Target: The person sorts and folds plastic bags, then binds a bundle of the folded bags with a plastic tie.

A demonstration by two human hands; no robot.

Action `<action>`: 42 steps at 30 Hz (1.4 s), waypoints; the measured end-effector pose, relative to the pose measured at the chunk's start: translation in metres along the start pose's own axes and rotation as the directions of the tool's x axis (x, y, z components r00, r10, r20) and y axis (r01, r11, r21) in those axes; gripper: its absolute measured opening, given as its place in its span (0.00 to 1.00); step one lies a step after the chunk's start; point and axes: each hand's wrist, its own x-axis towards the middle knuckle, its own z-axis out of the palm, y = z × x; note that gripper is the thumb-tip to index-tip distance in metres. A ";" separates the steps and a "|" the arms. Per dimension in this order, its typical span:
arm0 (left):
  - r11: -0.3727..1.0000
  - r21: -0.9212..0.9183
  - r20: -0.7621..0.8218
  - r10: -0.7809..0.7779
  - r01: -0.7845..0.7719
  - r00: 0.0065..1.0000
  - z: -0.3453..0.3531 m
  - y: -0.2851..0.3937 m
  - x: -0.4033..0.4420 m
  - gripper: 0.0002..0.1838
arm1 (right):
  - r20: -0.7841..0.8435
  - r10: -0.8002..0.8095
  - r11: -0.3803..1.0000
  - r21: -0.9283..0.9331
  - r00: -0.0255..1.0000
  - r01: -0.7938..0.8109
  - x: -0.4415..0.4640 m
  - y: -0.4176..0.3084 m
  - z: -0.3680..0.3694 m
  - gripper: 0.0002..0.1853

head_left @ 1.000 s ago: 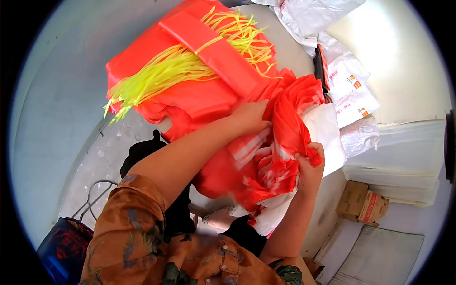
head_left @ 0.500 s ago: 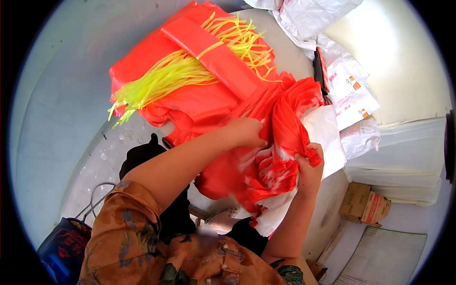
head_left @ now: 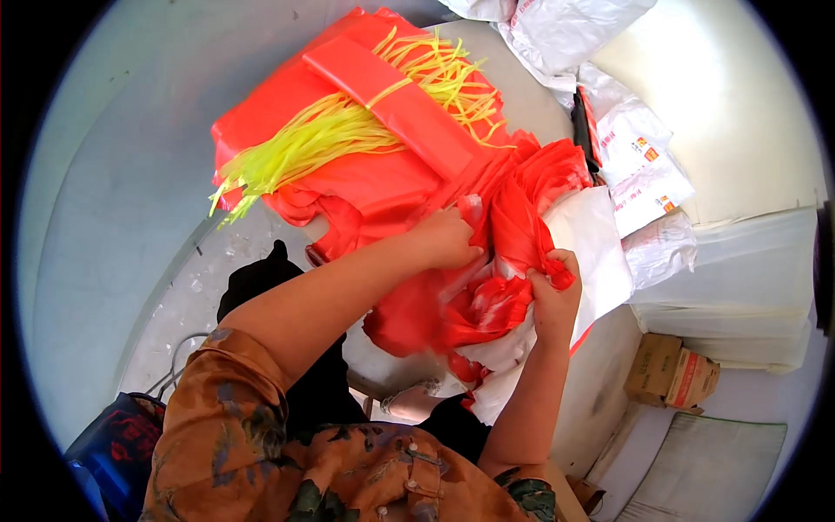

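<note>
red sheeting [head_left: 526, 204] is bunched in front of the person, at the near side of the worktop [head_left: 526, 96], partly over a white sheet [head_left: 600, 239]. left hand [head_left: 445, 239]: fingers curled shut around a fold, a flap poking out past them; can't tell how many layers are in there. right hand [head_left: 554, 291]: thumb and fingers pinched shut on a gathered edge, no gap visible.

handling notes: thin, slippery-looking stuff, so i'd grip by the edge, not mid-bunch. check each pinch has one layer before pulling. keep the hands level and tension even, else it twists between them. work folds loose in short tugs; a hard yank could tear it or drag the white sheet along. watch the yellow strips [head_left: 317, 143] and the folded red band [head_left: 396, 104] across them: both lie close by on more red material [head_left: 252, 113], and a snag there would scatter strips.
</note>
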 end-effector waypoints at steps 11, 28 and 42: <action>0.998 -0.066 0.025 0.004 -0.002 1.000 0.004 0.016 -0.009 0.22 | 0.002 -0.022 1.000 -0.008 1.000 0.022 0.001 0.003 -0.006 0.15; 0.997 0.009 -0.007 0.080 -0.080 0.997 0.018 0.011 0.023 0.27 | 0.003 0.028 0.997 0.078 1.000 -0.028 0.001 -0.007 -0.014 0.14; 0.996 -0.042 -0.060 0.082 -0.084 0.995 0.019 0.011 0.041 0.30 | -0.012 0.061 0.993 0.099 0.998 -0.060 0.006 -0.009 -0.025 0.16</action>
